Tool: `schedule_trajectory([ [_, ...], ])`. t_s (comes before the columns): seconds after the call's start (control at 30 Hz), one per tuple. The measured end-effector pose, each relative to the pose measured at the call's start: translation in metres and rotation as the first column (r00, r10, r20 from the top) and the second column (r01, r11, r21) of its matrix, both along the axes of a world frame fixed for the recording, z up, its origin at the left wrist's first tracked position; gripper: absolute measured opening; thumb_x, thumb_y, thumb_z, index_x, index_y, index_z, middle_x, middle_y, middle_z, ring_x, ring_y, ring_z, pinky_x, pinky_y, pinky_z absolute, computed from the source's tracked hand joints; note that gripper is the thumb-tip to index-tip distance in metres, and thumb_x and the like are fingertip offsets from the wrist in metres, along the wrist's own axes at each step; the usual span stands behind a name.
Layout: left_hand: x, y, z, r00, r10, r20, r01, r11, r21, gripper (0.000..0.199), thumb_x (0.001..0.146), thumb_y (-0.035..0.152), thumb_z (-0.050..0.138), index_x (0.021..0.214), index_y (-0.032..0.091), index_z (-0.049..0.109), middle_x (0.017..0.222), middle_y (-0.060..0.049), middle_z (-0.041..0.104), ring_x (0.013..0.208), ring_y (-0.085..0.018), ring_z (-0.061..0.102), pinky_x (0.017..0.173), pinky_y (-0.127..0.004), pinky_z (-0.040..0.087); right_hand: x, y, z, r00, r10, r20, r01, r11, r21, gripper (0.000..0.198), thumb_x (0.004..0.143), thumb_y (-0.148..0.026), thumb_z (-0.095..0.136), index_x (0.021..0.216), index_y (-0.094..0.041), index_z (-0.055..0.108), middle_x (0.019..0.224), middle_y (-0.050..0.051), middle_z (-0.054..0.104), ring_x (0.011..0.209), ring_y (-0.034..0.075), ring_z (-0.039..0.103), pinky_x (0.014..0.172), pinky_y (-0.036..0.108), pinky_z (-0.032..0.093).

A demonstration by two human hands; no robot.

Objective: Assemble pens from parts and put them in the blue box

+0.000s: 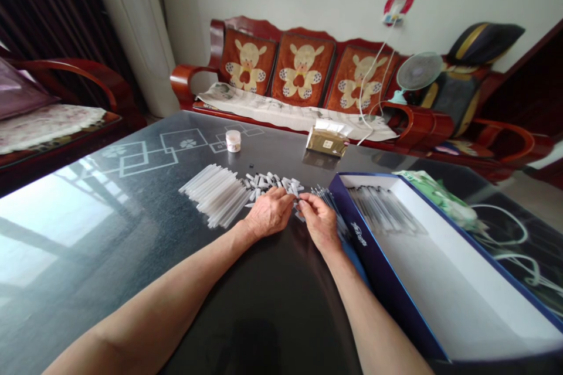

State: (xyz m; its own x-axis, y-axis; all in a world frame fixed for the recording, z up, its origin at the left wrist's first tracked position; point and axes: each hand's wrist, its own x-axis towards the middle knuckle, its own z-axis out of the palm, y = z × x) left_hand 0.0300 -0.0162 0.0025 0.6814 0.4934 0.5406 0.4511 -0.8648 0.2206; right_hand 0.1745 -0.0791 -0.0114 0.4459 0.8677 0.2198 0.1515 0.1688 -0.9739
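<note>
My left hand (271, 212) and my right hand (320, 221) meet over the table with fingers pinched together. Whatever small piece they hold is too small and hidden to make out. Just beyond the fingers lies a loose pile of small whitish pen caps (264, 180) with dark bits among them. To the left, a row of translucent white pen barrels (215, 194) is spread side by side. Thin dark pen refills (329, 198) lie behind my right hand, against the box. Inside the blue-sided white box (444, 281), several clear pens with dark ends (387, 210) rest at the far end.
On the dark glossy table (132, 217) stand a small white jar (233, 141) and a tissue box (328, 139). A green plastic packet (440, 196) and white cables (523, 258) lie right of the box. Beyond are a wooden sofa (193, 79) and a fan (417, 73).
</note>
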Motion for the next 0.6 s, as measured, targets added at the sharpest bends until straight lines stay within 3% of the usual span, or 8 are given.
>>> schedule_trajectory([
  [0.23,0.0004,0.0001,0.0007,0.999,0.002,-0.048,0.000,0.999,0.034,0.028,0.096,0.025,0.039,0.109,0.018,0.062,0.087,-0.006,0.058,0.085,-0.019,0.054,0.077,-0.029,0.048,-0.0020,0.0006,0.0020,0.998,-0.018,-0.066,0.017,1.000,-0.017,0.034,0.070,-0.043,0.070,0.093,-0.018,0.069,0.080,0.004,0.073,0.074,0.021,0.071,0.066,0.032,0.059],
  [0.43,0.0008,0.0005,0.0002,0.989,0.117,-0.089,-0.110,0.991,0.076,0.033,0.098,0.034,0.035,0.117,0.026,0.061,0.081,-0.004,0.057,0.077,-0.018,0.053,0.068,-0.028,0.045,-0.0028,-0.0003,0.0047,0.995,-0.050,-0.084,0.048,0.998,-0.029,0.035,0.068,-0.044,0.072,0.091,-0.018,0.070,0.076,0.003,0.073,0.072,0.020,0.071,0.066,0.032,0.059],
  [0.6,0.0003,0.0012,0.0012,0.988,0.121,-0.100,-0.112,0.989,0.092,0.032,0.098,0.032,0.037,0.114,0.025,0.063,0.082,-0.005,0.057,0.079,-0.018,0.053,0.070,-0.028,0.044,-0.0024,0.0008,0.0033,0.997,-0.037,-0.062,0.035,0.999,-0.030,0.033,0.069,-0.042,0.071,0.091,-0.018,0.070,0.079,0.004,0.073,0.075,0.021,0.070,0.069,0.033,0.059],
])
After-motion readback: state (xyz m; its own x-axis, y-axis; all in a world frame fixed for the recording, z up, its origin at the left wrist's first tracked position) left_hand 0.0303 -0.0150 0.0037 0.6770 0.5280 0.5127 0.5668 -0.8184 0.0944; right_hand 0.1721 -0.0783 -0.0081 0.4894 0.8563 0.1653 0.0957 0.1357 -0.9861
